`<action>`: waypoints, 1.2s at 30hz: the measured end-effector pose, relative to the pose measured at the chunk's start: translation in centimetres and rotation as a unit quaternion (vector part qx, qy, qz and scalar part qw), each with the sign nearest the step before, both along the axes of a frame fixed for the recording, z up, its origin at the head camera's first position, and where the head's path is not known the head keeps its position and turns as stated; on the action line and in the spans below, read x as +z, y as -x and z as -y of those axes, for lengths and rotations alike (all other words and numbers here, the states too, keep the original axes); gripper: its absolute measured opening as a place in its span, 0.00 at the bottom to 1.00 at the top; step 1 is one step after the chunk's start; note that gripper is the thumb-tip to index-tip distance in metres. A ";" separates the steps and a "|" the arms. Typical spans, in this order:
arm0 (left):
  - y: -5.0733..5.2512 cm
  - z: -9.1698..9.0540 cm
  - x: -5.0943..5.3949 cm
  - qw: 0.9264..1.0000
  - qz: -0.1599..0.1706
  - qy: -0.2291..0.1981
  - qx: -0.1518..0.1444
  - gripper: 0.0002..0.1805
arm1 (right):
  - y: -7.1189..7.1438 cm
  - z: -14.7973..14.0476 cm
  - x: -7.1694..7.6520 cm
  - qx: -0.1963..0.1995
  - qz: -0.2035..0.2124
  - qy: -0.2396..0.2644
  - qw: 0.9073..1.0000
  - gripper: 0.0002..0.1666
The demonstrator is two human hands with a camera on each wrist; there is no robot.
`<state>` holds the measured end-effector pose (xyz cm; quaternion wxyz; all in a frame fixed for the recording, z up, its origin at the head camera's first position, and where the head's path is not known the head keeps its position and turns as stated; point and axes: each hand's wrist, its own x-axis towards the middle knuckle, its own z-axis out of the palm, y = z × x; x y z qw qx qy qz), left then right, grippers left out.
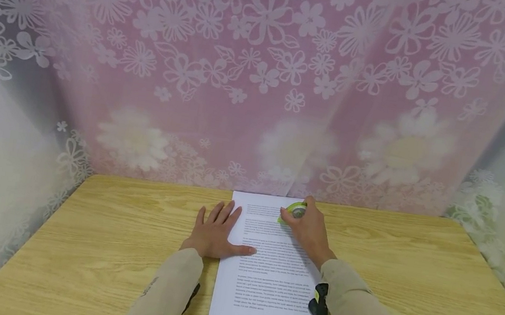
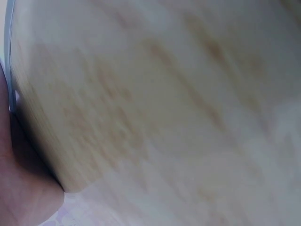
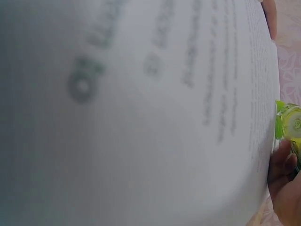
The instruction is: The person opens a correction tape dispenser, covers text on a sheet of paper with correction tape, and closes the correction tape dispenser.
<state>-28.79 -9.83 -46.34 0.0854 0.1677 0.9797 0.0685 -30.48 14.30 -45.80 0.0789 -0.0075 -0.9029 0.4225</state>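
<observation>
A printed sheet of paper [image 1: 225,287] lies on the table, covered in paragraphs of dark text. My left hand [image 1: 213,235] rests with fingers spread on the sheet's left edge and the wood beside it. In my right hand [image 1: 312,232] I grip a green, see-through correction tape dispenser [image 1: 295,210], thumb on one side. Its tip is over the right part of the top lines. The right wrist view shows the dispenser [image 3: 291,120] at its right edge, with a round spool inside. Only part of my left hand [image 2: 28,193] appears in the left wrist view.
The wooden table [image 1: 125,247] extends to both sides of the paper. A pink floral curtain [image 1: 260,100] hangs along the table's back edge, with pale floral cloth on both sides. A black strap device [image 1: 319,302] is on my right wrist, over the sheet.
</observation>
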 end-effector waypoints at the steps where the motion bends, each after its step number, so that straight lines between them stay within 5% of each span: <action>1: 0.0 0.0 -0.1 1.000 0.002 -0.002 0.000 0.64 | -0.1 0.0 0.0 -0.001 0.000 -0.005 1.000 0.31; 16: 0.4 0.2 -1.1 1.000 -0.002 -0.009 0.003 0.65 | -0.4 -0.2 0.3 -0.012 -0.007 -0.027 1.000 0.33; 25: -0.1 -0.3 0.0 1.000 -0.006 0.003 -0.003 0.63 | -0.2 -0.9 0.3 -0.014 0.003 -0.061 0.998 0.35; 36: -0.1 0.0 0.1 1.000 -0.003 0.010 -0.004 0.63 | -0.2 -1.1 0.1 -0.004 -0.005 -0.033 0.999 0.34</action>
